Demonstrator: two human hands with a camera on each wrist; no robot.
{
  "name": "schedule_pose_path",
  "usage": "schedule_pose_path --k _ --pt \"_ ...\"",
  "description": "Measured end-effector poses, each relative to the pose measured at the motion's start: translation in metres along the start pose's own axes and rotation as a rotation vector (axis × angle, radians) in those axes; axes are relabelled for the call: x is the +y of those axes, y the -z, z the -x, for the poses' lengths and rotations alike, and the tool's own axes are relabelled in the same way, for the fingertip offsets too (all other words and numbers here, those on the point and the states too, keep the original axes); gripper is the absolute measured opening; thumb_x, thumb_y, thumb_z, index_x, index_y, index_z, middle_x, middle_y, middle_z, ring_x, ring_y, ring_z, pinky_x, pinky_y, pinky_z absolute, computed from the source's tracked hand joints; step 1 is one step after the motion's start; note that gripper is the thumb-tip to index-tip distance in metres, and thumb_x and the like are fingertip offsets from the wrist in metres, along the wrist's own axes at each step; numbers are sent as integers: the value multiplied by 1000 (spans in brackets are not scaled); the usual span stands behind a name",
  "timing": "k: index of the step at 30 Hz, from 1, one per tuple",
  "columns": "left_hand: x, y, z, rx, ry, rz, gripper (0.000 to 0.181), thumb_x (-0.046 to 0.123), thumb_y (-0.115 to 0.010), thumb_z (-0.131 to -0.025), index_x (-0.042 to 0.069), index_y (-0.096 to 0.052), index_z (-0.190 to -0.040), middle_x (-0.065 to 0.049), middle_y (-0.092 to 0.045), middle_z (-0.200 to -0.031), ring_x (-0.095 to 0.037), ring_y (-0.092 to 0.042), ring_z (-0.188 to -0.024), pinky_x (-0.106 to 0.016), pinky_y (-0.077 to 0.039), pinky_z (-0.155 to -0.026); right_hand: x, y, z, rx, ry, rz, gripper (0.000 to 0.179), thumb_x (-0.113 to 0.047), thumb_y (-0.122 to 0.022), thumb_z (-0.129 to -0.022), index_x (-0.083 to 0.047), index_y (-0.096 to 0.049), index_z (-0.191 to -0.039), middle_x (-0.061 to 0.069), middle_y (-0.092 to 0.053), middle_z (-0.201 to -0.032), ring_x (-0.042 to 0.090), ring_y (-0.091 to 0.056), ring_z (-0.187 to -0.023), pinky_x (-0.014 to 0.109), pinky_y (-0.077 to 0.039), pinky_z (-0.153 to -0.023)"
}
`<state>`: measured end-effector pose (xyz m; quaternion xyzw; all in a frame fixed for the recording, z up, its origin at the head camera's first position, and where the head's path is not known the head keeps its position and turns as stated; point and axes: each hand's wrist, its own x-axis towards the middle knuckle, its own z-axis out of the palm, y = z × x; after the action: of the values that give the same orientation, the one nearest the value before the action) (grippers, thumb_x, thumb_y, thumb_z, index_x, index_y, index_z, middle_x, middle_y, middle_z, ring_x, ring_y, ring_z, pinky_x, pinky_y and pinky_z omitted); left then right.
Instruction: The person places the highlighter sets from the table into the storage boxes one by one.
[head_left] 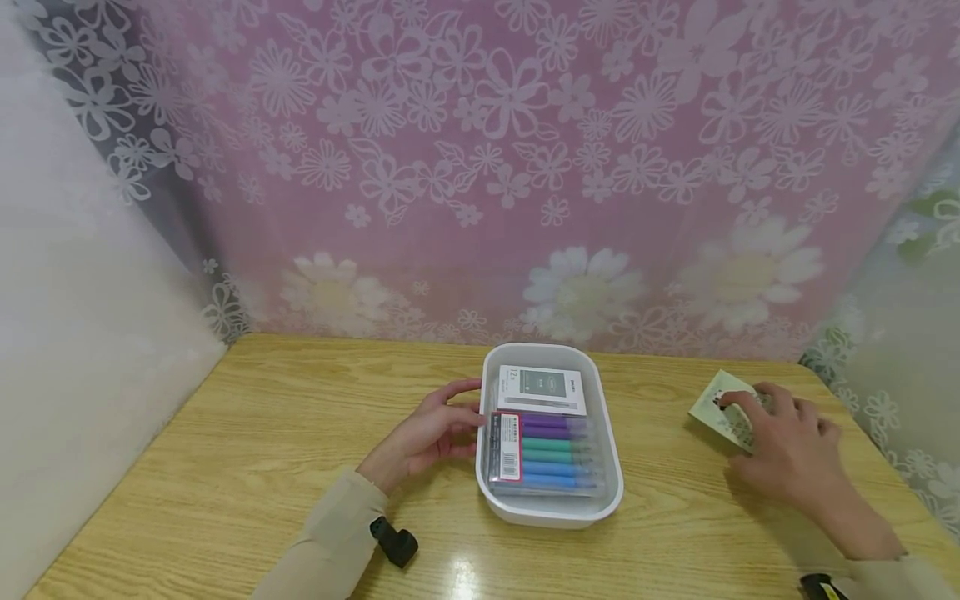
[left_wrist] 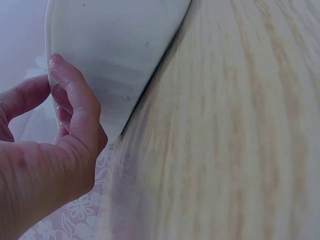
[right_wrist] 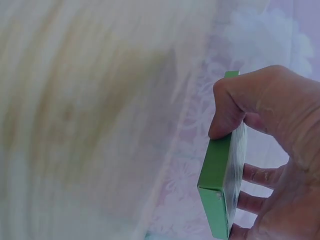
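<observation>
A white plastic basket (head_left: 611, 467) stands on the table, and my left hand (head_left: 423, 433) touches its left side. In the left wrist view, the bent thumb and fingers of the left hand (left_wrist: 60, 135) meet the basket's rim (left_wrist: 48, 30). Off to the right, my right hand (head_left: 795, 454) grips a small flat green box (head_left: 708, 408) with a patterned pale face. Seen from the right wrist, the thumb of the right hand (right_wrist: 285, 135) lies on one edge of the green box (right_wrist: 215, 165), several fingers on another side. The box is tilted; its height above the table is unclear.
Inside the basket lie a white printed box (head_left: 542, 390) and a clear pack of purple, green and blue pens (head_left: 551, 450). The wooden table (head_left: 300, 400) ends at a flowered pink curtain (head_left: 480, 167) at the back. Pale cloth hangs at both sides.
</observation>
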<state>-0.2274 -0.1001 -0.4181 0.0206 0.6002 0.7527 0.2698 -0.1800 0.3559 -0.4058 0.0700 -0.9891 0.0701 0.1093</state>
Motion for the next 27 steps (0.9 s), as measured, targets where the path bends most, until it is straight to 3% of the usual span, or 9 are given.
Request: schedule_pose_path --k 17,27 --pt "0 1 0 -2 1 3 67 5 -64 -92 15 -38 -153 -13 -65 -133 -15 -69 -94 -30 -60 -70 -59 20 -8 158 156 -78 63 -5 -72 -67 -21 -56 -125 27 -44 -142 63 -42 -115 81 -32 -79" --pt "-1 1 -2 -10 5 6 69 6 -65 -92 15 -37 -154 -10 -65 -130 -15 -69 -94 -30 -60 -70 -89 29 -15 204 254 -88 63 -5 -72 -63 -21 -59 -122 23 -48 -141 58 -48 -114 81 -36 -79"
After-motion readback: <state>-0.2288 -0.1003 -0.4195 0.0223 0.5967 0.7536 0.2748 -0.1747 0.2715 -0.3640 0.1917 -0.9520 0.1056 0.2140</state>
